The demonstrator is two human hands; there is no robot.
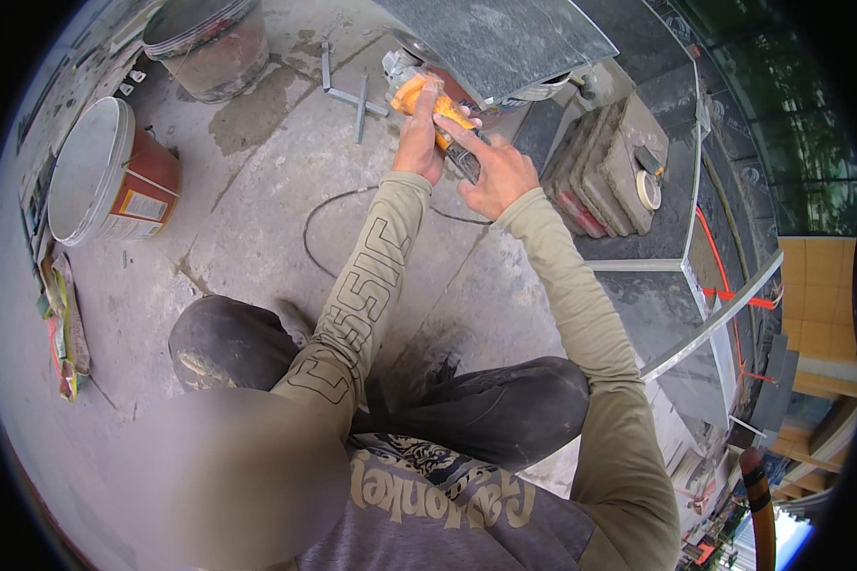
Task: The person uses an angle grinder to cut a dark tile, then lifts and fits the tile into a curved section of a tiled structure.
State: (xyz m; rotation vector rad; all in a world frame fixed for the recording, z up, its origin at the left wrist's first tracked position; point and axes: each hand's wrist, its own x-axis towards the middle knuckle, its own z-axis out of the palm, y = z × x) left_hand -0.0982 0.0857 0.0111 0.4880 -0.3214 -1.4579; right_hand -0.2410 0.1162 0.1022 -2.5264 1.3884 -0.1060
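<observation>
A yellow-orange angle grinder [412, 93] is held between my two hands, its metal head toward the upper left. My left hand [417, 143] is closed around the yellow front part of its body. My right hand [501, 177] grips the dark rear part, with fingers reaching toward the left hand. A black cable [309, 238] curves over the floor below my hands. Just beyond the grinder, a large grey slab [505, 38] is propped with one corner pointing toward me. Whether the disc touches anything cannot be made out.
Stacked cement-grey blocks [605, 167] stand right of my hands, bearing a dark-bladed tool [649, 160] and a tape roll [647, 190]. Two buckets, a grey one [214, 57] and a red-and-white one [90, 171], stand left. Metal strips [357, 107] lie ahead; a long strip [714, 324] slants at right.
</observation>
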